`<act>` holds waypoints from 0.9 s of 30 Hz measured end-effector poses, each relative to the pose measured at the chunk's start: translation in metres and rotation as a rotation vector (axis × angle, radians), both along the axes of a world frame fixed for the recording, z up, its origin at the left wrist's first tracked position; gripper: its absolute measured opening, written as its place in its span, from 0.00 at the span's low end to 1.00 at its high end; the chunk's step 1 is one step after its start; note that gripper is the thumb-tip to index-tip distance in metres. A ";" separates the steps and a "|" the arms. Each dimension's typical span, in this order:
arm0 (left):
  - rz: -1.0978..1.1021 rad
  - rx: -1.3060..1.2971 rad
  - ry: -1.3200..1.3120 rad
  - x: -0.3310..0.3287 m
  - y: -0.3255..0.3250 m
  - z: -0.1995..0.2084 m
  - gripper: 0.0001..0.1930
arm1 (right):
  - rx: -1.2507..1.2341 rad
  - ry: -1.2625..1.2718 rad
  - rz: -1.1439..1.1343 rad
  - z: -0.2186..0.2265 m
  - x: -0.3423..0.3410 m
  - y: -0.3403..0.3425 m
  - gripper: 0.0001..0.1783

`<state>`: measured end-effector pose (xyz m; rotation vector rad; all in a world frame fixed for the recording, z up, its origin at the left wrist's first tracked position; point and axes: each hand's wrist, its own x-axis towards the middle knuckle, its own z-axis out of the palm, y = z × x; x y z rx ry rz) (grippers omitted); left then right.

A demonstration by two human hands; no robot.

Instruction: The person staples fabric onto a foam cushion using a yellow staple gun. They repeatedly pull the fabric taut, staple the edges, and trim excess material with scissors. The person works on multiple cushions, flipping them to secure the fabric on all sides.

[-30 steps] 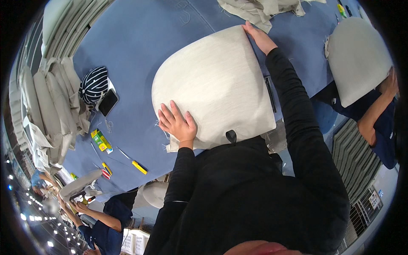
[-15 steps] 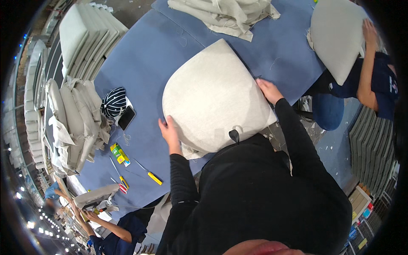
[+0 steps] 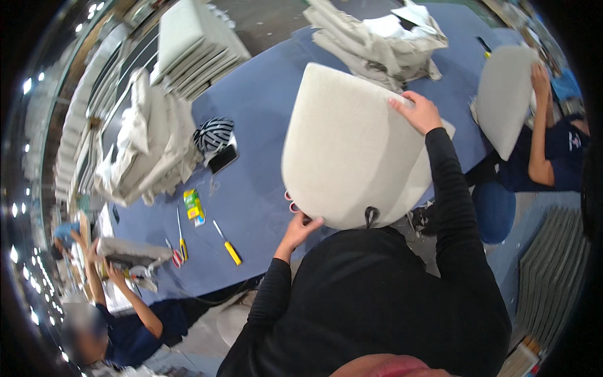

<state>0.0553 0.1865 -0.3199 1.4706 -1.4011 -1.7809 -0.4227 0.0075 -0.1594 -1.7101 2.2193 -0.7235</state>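
A pale beige padded panel point(image 3: 345, 138), with one rounded end and straight edges elsewhere, is tilted in front of my body. My left hand point(image 3: 299, 232) grips its lower left edge, thumb on top and fingers partly hidden underneath. At the far right edge, my right hand point(image 3: 418, 113) is closed over the rim. Two red rings like scissor handles point(image 3: 289, 201) poke out beside the panel, just beyond my left fingers; whether that hand touches them I cannot tell. A dark loop point(image 3: 372, 217) shows at the panel's near edge. Another pale corner point(image 3: 448, 129) peeks out past my right wrist.
On the blue table point(image 3: 257, 207) lie yellow-handled screwdrivers point(image 3: 232, 252), a yellow-green box point(image 3: 194, 207), a phone point(image 3: 223, 159) and a striped cap point(image 3: 215, 134). Beige fabric point(image 3: 377, 47) and stacked panels point(image 3: 195, 47) stand farther off. Co-workers sit at left and right, handling panels.
The panel has turned and tilted, with my right hand moving up to its far edge and my left to its lower left edge. The red rings have come into sight.
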 end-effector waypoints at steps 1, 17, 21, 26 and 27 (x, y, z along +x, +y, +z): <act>-0.200 0.047 -0.058 0.007 0.012 0.001 0.28 | 0.027 -0.019 0.030 0.007 0.015 -0.009 0.45; 0.446 -0.636 0.088 0.059 -0.214 0.117 0.27 | -0.261 0.047 0.459 -0.006 0.177 -0.056 0.28; 0.548 -0.713 0.179 0.055 -0.206 0.109 0.21 | -0.587 -0.060 0.449 -0.046 0.153 -0.029 0.25; 0.614 -0.669 0.281 0.058 -0.191 0.115 0.23 | -0.741 0.021 0.067 -0.090 0.122 0.023 0.35; 0.619 -0.663 0.299 0.056 -0.191 0.117 0.23 | -0.756 -0.040 -0.032 -0.101 0.114 0.028 0.37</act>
